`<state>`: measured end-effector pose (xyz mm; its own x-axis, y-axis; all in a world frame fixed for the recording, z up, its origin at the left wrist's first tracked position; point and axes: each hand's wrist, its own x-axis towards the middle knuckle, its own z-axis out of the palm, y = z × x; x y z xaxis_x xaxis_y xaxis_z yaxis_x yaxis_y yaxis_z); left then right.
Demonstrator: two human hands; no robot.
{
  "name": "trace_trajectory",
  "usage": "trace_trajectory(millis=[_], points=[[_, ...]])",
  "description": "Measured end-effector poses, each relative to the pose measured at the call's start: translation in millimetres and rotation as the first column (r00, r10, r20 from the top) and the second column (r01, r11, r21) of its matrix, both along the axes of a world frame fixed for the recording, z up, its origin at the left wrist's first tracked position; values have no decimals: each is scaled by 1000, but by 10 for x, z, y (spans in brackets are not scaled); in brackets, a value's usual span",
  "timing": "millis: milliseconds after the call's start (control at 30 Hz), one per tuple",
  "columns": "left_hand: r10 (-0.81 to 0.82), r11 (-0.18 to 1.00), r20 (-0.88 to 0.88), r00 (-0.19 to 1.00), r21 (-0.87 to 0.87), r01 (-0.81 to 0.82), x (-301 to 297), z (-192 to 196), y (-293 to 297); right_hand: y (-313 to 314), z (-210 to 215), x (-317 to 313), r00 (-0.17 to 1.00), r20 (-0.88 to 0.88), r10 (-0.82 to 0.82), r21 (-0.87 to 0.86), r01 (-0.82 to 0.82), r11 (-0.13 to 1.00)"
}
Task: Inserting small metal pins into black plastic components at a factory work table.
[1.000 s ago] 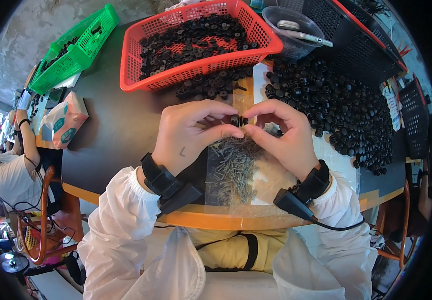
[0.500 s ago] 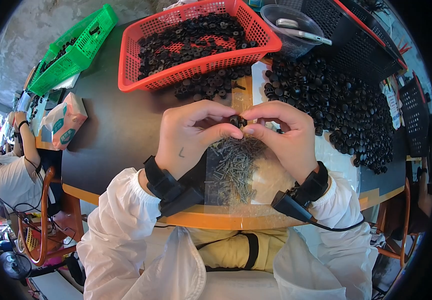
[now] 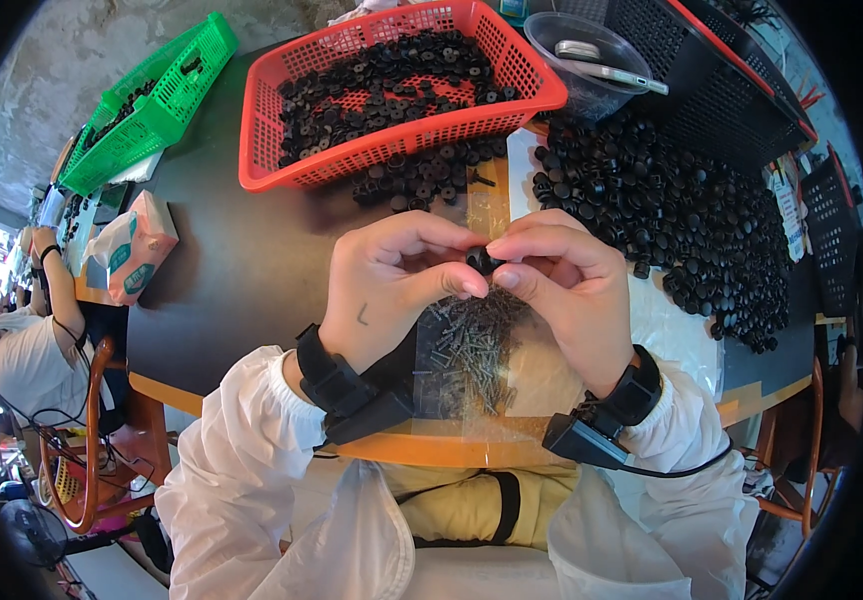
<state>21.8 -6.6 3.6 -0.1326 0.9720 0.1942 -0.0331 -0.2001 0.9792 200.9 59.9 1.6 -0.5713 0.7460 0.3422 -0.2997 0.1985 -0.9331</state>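
Observation:
Between the fingertips of both hands is a small round black plastic part (image 3: pixel 482 261). My left hand (image 3: pixel 387 275) pinches it from the left with thumb and index finger. From the other side, my right hand (image 3: pixel 572 285) grips it between thumb and fingers. Fingertips cover much of the part. Below the hands lies a loose pile of thin metal pins or screws (image 3: pixel 472 345). A large heap of black round-capped parts (image 3: pixel 652 200) spreads to the right. Beyond my hands, small black disc-like pieces with central holes (image 3: pixel 437 170) lie on the dark table (image 3: pixel 222 260).
A red basket (image 3: pixel 402 133) of black discs stands at the back. Farther left are a tissue pack (image 3: pixel 142 250) and a green basket (image 3: pixel 157 115). A clear tub (image 3: pixel 592 95) holding phone-like devices and black crates (image 3: pixel 722 80) stand back right. Another person (image 3: pixel 37 355) sits at far left.
The black part has turned between my fingers and now shows a smoother, rounder side. Both hands stay close together, slightly lower in view.

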Motion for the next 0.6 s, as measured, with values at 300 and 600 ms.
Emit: trace_trajectory(millis=[300,600], points=[[2,999,-65,998,46,1,-11,0,-7,-24,8,5,999,-41,23,-144,-29,989],[98,984,-378,920,177,-32,-9,83,-15,-21,32,39,995,-36,91,-248,-97,964]])
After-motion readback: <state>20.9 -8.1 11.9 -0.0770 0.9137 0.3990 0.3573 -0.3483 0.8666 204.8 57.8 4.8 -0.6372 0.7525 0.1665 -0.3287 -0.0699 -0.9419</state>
